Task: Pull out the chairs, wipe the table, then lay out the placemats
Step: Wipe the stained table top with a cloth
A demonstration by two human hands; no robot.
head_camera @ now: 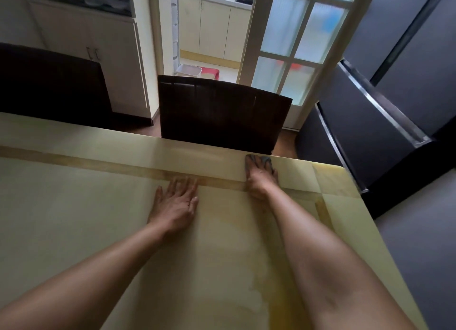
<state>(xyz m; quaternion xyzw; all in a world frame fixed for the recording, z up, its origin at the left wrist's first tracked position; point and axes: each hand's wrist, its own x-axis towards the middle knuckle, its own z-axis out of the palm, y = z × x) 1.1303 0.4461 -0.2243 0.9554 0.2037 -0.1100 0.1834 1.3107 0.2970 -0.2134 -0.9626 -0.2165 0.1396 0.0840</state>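
Note:
The cream-yellow table (pixel 86 206) with a tan inlaid border fills the lower view. My right hand (pixel 260 179) presses flat on a grey cloth (pixel 266 159) near the table's far edge, close to the far right corner. Most of the cloth is hidden under the fingers. My left hand (pixel 176 203) rests palm down on the tabletop with fingers spread, holding nothing. A dark brown chair (pixel 219 112) stands against the far edge, just behind the cloth. A second dark chair (pixel 49 82) stands at the far left. No placemats are in view.
A dark grey refrigerator (pixel 385 112) stands close to the table's right corner. Behind the chairs are a white cabinet (pixel 98 65) and a glazed door (pixel 296 40) at an opening to a kitchen.

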